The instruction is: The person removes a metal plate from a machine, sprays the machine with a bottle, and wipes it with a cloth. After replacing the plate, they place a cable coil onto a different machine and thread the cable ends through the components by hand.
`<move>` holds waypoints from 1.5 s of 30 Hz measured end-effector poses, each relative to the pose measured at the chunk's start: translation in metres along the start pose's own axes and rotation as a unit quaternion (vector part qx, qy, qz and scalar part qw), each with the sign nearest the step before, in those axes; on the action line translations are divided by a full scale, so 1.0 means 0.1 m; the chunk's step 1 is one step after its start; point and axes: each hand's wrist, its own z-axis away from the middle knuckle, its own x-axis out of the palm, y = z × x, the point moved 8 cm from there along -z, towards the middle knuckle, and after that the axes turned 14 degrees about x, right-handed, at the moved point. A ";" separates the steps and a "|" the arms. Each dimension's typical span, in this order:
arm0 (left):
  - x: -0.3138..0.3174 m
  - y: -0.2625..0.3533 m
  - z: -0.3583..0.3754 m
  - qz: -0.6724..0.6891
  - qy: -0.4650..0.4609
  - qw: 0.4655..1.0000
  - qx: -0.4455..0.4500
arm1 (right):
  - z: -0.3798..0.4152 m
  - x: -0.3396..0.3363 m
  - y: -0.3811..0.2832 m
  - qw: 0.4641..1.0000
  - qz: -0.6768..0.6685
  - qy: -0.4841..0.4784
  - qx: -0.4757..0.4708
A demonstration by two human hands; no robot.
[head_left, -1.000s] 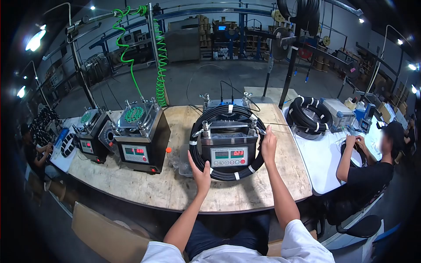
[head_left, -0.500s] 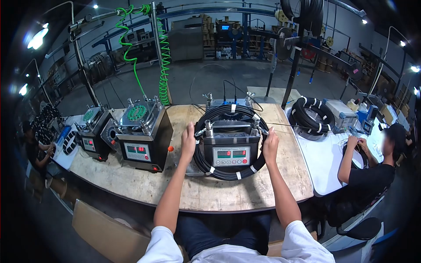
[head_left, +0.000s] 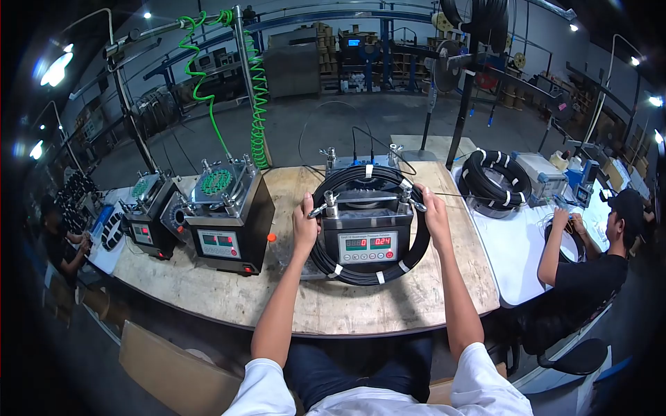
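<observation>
A black cable coil (head_left: pixel 380 278), bound with white ties, rings a small polishing machine (head_left: pixel 331 247) with a metal top and a red digital display. At the left side of the coil, beside a metal clamp lever (head_left: pixel 317 210), my left hand (head_left: pixel 305 223) is closed with its thumb up. My right hand (head_left: pixel 435 215) is curled at the coil's right side, close to the other clamp lever (head_left: pixel 418 206). Both hands appear to grip the coil; the inner fingers are partly hidden. The display's right field reads 0.24.
Two similar machines (head_left: pixel 220 244) stand to the left on the wooden table (head_left: pixel 201 298). An orange-capped bottle (head_left: pixel 272 238) lies between. Another cable coil (head_left: pixel 494 182) rests on the white table at right, where a co-worker (head_left: pixel 590 253) handles thin cable. Green spiral hoses (head_left: pixel 257 104) hang behind.
Both hands have shifted slightly right, the right one also upward, and the coil's right side has moved outward. The display's right field changed from 3 to 0.24.
</observation>
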 end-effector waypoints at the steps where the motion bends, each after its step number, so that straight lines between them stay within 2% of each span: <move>1: 0.00 -0.01 0.00 -0.001 -0.002 1.000 -0.001 | -0.01 0.01 -0.02 1.000 -0.002 -0.016 0.015; 5: 0.00 -0.05 -0.01 0.003 -0.001 1.000 -0.005 | 0.02 0.01 -0.18 1.000 0.008 -0.016 -0.007; 6: 0.00 -0.03 -0.01 0.008 0.002 1.000 -0.009 | 0.01 0.04 -0.19 0.999 -0.035 -0.031 0.027; 9: 0.00 -0.06 -0.02 0.022 -0.001 1.000 -0.013 | 0.07 0.09 -0.41 1.000 -0.024 -0.013 0.013; 10: 0.00 -0.08 -0.02 0.026 -0.007 1.000 -0.013 | 0.05 0.13 -0.47 0.999 0.025 0.011 -0.036; 13: 0.04 -0.07 -0.05 0.081 -0.035 0.996 -0.026 | -0.03 0.25 -0.37 0.990 0.122 0.033 -0.059; 14: 0.02 -0.10 -0.03 0.089 -0.090 0.989 -0.079 | 0.05 0.23 -0.39 0.986 0.091 0.090 -0.105; 17: -0.07 0.18 -0.21 0.019 -0.058 0.997 0.054 | 0.08 0.22 -0.35 0.989 0.068 0.104 -0.085; 18: -0.06 0.14 -0.27 0.042 -0.085 0.995 0.007 | 0.11 0.23 -0.36 0.984 0.061 0.123 -0.114; 21: 0.13 0.63 -0.41 0.027 -0.134 0.985 0.106 | 0.23 0.23 -0.43 0.984 0.068 0.131 -0.103; 22: 0.23 0.72 -0.44 0.016 -0.169 0.980 0.101 | 0.22 0.23 -0.39 0.983 0.072 0.137 -0.102; 25: 0.39 0.97 -0.39 -0.162 -0.176 0.941 0.241 | 0.22 0.20 -0.30 0.978 0.085 0.157 -0.108; 26: 0.42 0.94 -0.33 -0.127 -0.179 0.956 0.196 | 0.24 0.20 -0.30 0.976 0.087 0.163 -0.118; 33: 0.35 0.93 -0.26 -0.152 -0.117 0.943 0.273 | 0.33 0.19 -0.33 0.970 0.109 0.176 -0.126; 38: 0.31 1.05 -0.18 -0.135 -0.099 0.953 0.252 | 0.54 0.19 -0.31 0.909 0.244 0.257 -0.217; 41: 0.29 1.09 -0.14 -0.124 -0.069 0.940 0.309 | 0.63 0.21 -0.22 0.884 0.304 0.267 -0.235; 43: 0.28 1.12 -0.13 -0.117 -0.074 0.947 0.290 | 0.74 0.20 -0.17 0.860 0.327 0.293 -0.260; 45: 0.28 1.11 -0.12 -0.114 -0.074 0.949 0.285 | 0.79 0.12 0.12 0.889 0.273 0.303 -0.209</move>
